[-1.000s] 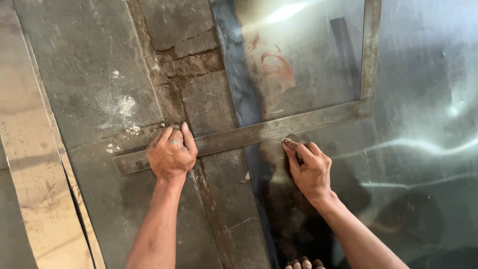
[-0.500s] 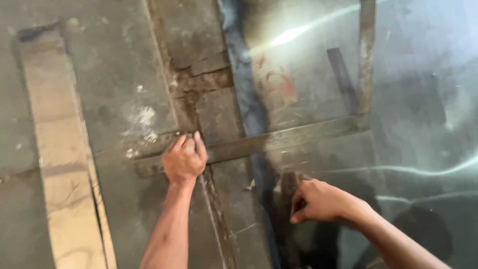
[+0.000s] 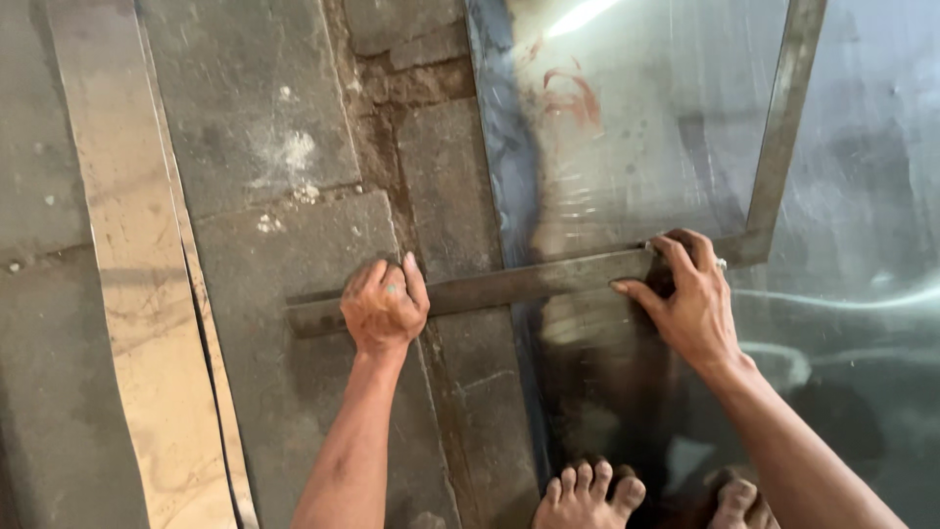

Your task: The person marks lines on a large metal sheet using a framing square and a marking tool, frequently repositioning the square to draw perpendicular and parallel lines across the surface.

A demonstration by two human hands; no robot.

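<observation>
Both hands press the grey L-shaped steel square [image 3: 529,284] onto the shiny sheet metal [image 3: 646,127]: left hand [image 3: 384,309] fisted at nine o'clock, right hand [image 3: 688,299] fingers spread at three; no line shows yet.

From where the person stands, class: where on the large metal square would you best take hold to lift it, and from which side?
Probably the long horizontal arm of the metal square, between the left hand and right hand, from the near edge. It lies flat, thin and straight across the stone floor and the shiny metal sheet, so a grip would need to pinch its edges.
</observation>
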